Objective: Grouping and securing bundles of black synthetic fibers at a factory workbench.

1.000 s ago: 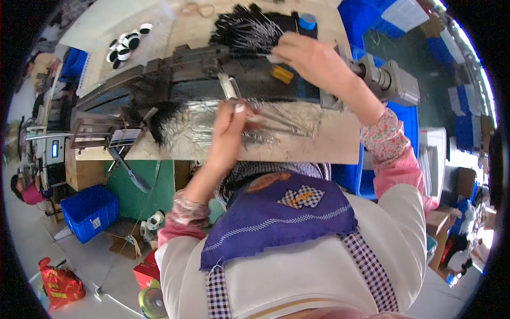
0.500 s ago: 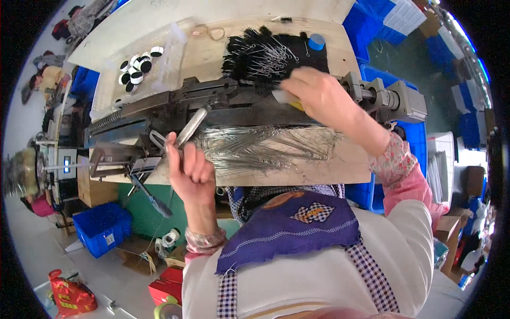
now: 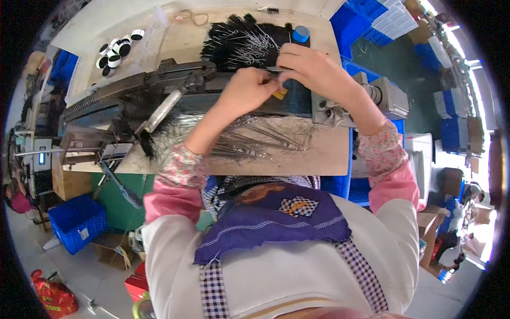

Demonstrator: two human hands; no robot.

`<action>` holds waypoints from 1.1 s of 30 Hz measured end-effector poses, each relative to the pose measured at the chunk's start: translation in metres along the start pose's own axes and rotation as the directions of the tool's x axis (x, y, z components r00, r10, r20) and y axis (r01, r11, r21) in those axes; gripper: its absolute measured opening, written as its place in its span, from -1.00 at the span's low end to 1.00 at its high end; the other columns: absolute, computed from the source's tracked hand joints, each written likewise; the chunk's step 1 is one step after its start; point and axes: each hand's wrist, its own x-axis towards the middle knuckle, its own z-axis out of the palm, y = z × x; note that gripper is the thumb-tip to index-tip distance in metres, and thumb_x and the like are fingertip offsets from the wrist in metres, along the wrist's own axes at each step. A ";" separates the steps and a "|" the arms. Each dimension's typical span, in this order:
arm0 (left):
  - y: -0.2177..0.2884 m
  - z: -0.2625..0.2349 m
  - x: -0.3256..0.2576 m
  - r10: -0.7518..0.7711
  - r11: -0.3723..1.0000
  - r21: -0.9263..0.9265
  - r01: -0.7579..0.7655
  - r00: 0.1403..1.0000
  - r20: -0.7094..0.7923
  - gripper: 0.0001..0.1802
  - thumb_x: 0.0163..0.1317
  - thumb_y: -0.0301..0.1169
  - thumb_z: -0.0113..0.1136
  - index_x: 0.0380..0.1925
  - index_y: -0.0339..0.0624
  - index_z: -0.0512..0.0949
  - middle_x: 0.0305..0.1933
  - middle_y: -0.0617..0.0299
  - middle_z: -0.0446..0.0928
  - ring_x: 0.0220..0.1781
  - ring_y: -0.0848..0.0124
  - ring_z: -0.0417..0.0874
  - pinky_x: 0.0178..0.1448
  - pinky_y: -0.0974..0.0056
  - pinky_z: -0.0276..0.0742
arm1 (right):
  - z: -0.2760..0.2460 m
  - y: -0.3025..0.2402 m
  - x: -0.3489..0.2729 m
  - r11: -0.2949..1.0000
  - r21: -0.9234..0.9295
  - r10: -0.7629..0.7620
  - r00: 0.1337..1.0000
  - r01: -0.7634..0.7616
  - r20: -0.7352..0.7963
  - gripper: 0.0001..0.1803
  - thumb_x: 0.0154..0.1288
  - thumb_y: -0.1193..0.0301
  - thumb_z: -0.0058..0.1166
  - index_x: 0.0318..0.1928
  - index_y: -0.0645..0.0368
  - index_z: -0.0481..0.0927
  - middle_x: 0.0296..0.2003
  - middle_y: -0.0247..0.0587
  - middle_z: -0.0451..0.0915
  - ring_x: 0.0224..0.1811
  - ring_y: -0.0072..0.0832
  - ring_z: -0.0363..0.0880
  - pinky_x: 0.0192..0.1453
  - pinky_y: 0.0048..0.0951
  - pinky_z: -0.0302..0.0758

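Note:
My left hand [image 3: 245,91] and my right hand [image 3: 313,66] meet above the right part of a long dark metal machine [image 3: 199,87]. Fingers of both are closed in a pinch, tip to tip, around something small that they hide. A yellow piece [image 3: 280,93] shows just under the fingertips. Beyond them, a pile of small wire brushes [image 3: 247,47] with black bristles and looped ends lies on a black cloth. On the near side, loose thin metal wires [image 3: 260,135] are spread over the wooden bench, partly under my left forearm.
A pale lever handle [image 3: 162,110] sticks out left of my left forearm. A clear plastic crate [image 3: 151,50] holds several black-and-white round pieces [image 3: 114,52]. The machine's metal end with jaws [image 3: 334,111] sits below my right wrist. A blue cap [image 3: 301,34] stands behind.
My left hand has left the area by the lever handle and come up and right to meet my right hand. The whole view has shifted a little.

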 end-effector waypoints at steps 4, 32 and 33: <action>0.016 -0.028 -0.028 0.366 0.576 0.816 -0.049 0.908 -0.204 -0.85 0.05 -0.37 0.13 -0.57 -0.16 0.62 -0.53 0.12 0.57 -0.40 0.22 0.66 -0.34 0.14 0.58 | 0.023 -0.008 0.022 0.989 -0.024 -0.148 0.979 0.146 -0.140 -0.81 0.11 0.43 0.14 -0.26 0.21 0.52 -0.38 -0.15 0.52 -0.23 -0.15 0.53 -0.15 -0.24 0.47; 0.030 -0.055 -0.092 -0.051 -0.725 -0.687 -0.044 0.999 -0.010 -0.51 0.34 -0.16 -0.02 -0.10 -0.50 0.32 -0.60 0.24 0.35 -0.83 0.55 0.26 -0.77 0.46 0.10 | 0.050 -0.017 0.067 0.962 0.263 0.120 0.981 -0.076 -0.155 -0.83 0.08 0.41 0.15 -0.36 0.26 0.63 -0.47 0.01 0.58 -0.36 -0.08 0.57 -0.22 -0.21 0.48; 0.031 -0.054 -0.091 -0.066 -0.719 -0.692 -0.056 0.998 -0.012 -0.53 0.34 -0.17 -0.02 -0.11 -0.48 0.32 -0.60 0.24 0.35 -0.83 0.55 0.27 -0.78 0.46 0.09 | 0.052 -0.012 0.069 0.962 0.261 0.121 0.979 -0.075 -0.164 -0.83 0.09 0.41 0.15 -0.36 0.26 0.63 -0.48 0.01 0.58 -0.36 -0.08 0.57 -0.23 -0.21 0.48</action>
